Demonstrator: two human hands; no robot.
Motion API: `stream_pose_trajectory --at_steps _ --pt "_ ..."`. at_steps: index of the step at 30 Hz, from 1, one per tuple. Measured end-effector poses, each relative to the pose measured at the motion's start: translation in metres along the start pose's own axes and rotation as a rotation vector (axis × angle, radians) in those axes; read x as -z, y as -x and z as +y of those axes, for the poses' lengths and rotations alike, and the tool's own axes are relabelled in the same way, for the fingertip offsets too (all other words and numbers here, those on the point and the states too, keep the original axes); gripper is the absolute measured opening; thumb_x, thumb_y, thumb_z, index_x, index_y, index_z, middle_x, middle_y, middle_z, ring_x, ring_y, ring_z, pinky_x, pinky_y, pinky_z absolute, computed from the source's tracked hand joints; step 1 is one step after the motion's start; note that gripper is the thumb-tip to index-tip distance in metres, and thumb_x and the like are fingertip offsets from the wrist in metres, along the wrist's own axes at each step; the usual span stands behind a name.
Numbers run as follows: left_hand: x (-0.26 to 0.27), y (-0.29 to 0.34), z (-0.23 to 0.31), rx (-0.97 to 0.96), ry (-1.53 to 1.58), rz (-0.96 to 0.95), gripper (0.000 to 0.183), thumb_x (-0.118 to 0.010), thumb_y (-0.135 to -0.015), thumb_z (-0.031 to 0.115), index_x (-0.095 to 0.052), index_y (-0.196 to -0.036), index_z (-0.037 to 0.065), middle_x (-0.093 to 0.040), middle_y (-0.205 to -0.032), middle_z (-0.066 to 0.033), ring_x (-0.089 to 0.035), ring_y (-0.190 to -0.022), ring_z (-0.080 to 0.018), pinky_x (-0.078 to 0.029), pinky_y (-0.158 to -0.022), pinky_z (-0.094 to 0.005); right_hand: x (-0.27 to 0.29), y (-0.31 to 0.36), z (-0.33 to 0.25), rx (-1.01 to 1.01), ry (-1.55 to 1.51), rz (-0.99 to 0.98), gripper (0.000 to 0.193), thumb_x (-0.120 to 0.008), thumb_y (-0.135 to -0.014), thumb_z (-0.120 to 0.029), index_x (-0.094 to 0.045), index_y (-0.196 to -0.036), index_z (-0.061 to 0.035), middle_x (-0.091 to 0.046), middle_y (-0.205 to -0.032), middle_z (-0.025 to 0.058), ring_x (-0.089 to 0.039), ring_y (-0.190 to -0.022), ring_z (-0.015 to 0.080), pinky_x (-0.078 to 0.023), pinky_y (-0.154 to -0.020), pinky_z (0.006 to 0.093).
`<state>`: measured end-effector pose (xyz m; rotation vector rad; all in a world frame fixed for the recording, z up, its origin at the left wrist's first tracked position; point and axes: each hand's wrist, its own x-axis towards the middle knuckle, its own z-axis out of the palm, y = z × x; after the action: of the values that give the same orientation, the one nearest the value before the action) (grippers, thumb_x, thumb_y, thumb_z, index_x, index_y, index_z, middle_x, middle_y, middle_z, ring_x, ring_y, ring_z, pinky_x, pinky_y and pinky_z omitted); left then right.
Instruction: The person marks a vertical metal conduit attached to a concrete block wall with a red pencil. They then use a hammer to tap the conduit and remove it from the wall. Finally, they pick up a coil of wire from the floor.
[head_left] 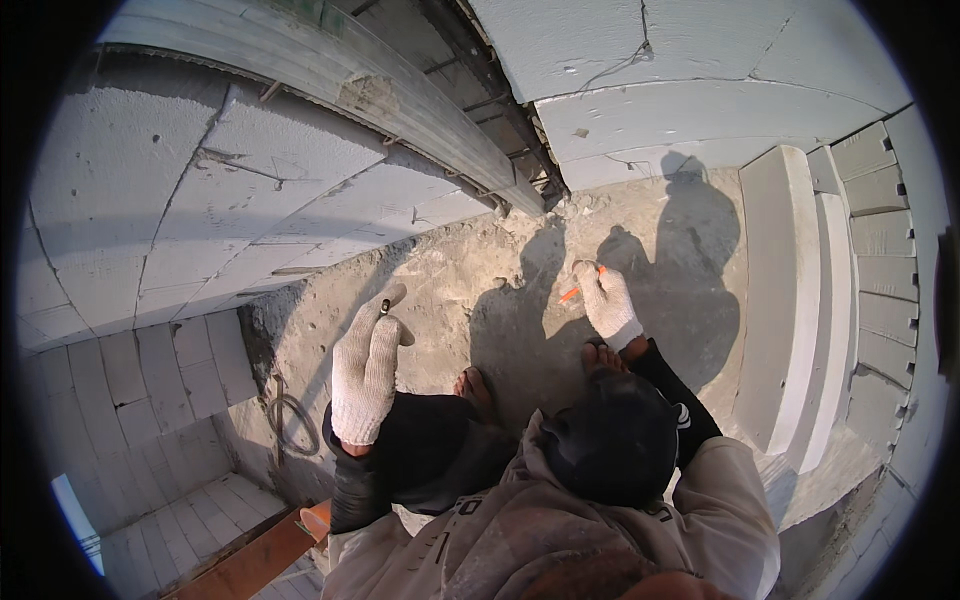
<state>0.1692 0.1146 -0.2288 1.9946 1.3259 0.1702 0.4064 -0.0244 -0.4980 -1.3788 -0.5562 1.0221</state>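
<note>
My left hand (366, 372), in a white knitted glove, is raised over the floor at the left. Its fingers are closed around a small dark cylinder with a pale end (385, 306), too small to name. To the right, my gloved right hand (606, 302) pinches a thin orange pen-like stick (569, 295). Part of the stick is hidden behind the fingers. The two hands are apart, in front of my bent knees in black trousers (610, 445). Below them, my bare toes (475, 388) show on the floor.
Light block walls (150, 190) stand at the left and far side. A long grey post (400, 95) runs into the far corner. Pale slabs (775, 300) stand upright at the right. A looped cord (290, 425) and a rusty beam (245, 560) lie lower left. Shadows fall on the dusty floor (430, 290).
</note>
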Motion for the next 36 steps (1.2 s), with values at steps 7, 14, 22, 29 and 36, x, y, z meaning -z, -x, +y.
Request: stream_pose_trajectory --at_steps 7,14,22,29,36 --pt "0.012 0.008 0.006 -0.03 -0.016 0.013 0.039 -0.054 -0.106 0.024 -0.067 -0.135 0.003 -0.061 -0.075 -0.0047 -0.056 -0.068 -0.0125 -0.049 -0.068 -0.0292 -0.024 -0.001 0.006 -0.361 -0.194 -0.089 0.041 -0.051 -0.112 -0.043 -0.064 -0.099 -0.0067 -0.056 -0.07 -0.0027 -0.046 -0.051 0.0047 -0.036 -0.047 0.0243" --pt "0.07 0.041 -0.038 0.294 0.303 0.229 0.044 -0.05 -0.11 0.032 -0.068 -0.132 -0.001 -0.06 -0.077 0.0022 -0.042 -0.057 -0.0046 -0.035 -0.054 -0.022 -0.052 -0.01 0.018 -0.46 -0.058 -0.552 0.038 -0.051 -0.111 -0.041 -0.065 -0.096 -0.0084 -0.05 -0.064 -0.0046 -0.044 -0.052 0.0029 -0.032 -0.046 0.0237" --pt "0.076 0.082 -0.127 0.441 0.53 0.214 0.038 -0.057 -0.109 0.037 -0.07 -0.128 0.007 -0.066 -0.081 0.0001 -0.05 -0.059 -0.0037 -0.039 -0.051 -0.0216 -0.142 -0.041 -0.036 -0.101 0.331 -0.913 0.028 -0.051 -0.111 -0.025 -0.065 -0.121 -0.003 -0.048 -0.082 -0.0033 -0.044 -0.072 0.0052 -0.041 -0.065 0.025" --pt "0.038 0.079 -0.173 0.348 0.59 0.167 0.055 -0.068 -0.096 0.06 -0.075 -0.101 0.006 -0.056 -0.067 0.0017 -0.05 -0.059 -0.009 -0.041 -0.056 -0.0269 -0.247 -0.014 -0.094 0.015 0.398 -0.971 0.042 -0.058 -0.102 -0.012 -0.053 -0.142 0.001 -0.061 -0.094 0.004 -0.058 -0.082 0.0088 -0.05 -0.071 0.0257" --pt "0.051 0.097 -0.225 0.122 0.842 0.395 0.049 -0.059 -0.104 0.054 -0.069 -0.1 0.007 -0.064 -0.084 -0.0014 -0.057 -0.072 -0.011 -0.048 -0.064 -0.0293 -0.345 0.036 -0.095 0.122 0.429 -1.077 0.044 -0.066 -0.096 -0.001 -0.047 -0.136 -0.0012 -0.066 -0.102 0.0083 -0.063 -0.084 0.0112 -0.053 -0.075 0.027"
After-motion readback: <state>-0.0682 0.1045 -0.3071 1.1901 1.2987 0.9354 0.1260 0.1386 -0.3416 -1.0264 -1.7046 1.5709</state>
